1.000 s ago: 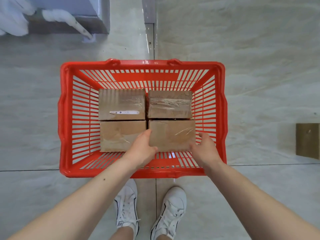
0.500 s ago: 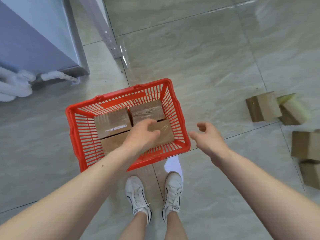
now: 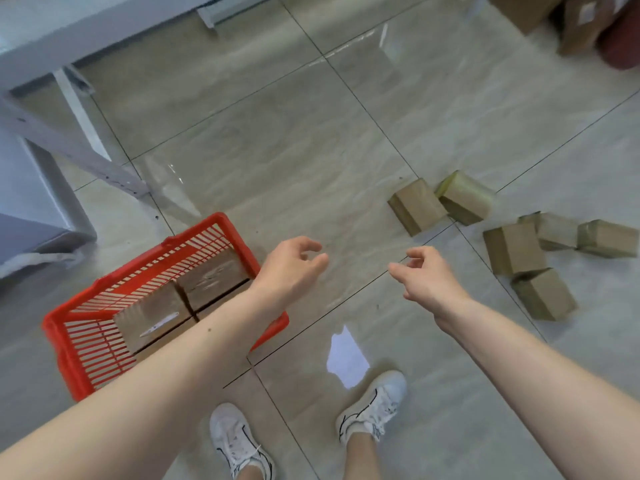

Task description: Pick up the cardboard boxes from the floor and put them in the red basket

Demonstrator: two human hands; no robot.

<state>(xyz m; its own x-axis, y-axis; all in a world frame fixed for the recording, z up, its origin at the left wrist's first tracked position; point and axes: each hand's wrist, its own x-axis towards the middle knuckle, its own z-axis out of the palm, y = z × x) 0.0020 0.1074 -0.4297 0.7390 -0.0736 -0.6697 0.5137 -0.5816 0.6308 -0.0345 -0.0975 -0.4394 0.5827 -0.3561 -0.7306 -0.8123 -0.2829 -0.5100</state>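
The left forearm crosses in front of the red basket [image 3: 72, 344], hiding its near right corner and part of the cardboard boxes inside it [image 3: 180, 306]; two box tops show clearly, one with a pale strip on it and one with shiny tape, and slivers of others peek out beside the arm, so the count inside cannot be told. At the top right edge, larger brown cartons [image 3: 554, 15] and a dark red object are cut off by the frame. The whole view is slightly blurred. Both arms reach forward over the tiled floor [image 3: 277, 150], bare to the elbow. The left hand [image 3: 291, 268] hangs above the floor just past the basket's right rim, fingers loosely curled with nothing in them. The right hand [image 3: 426, 275] is near it, palm turned inward, fingers also loosely bent and empty, thumb pointing toward the left hand. To the right, well apart from the basket, loose boxes on the floor [image 3: 516, 247] lie scattered in a cluster: plain brown, small, tipped at different angles, some touching, and one wrapped in glossy yellowish tape [image 3: 465, 199]. White shoes [image 3: 374, 403] stand at the bottom, and a grey metal frame [image 3: 79, 150] stands at upper left.
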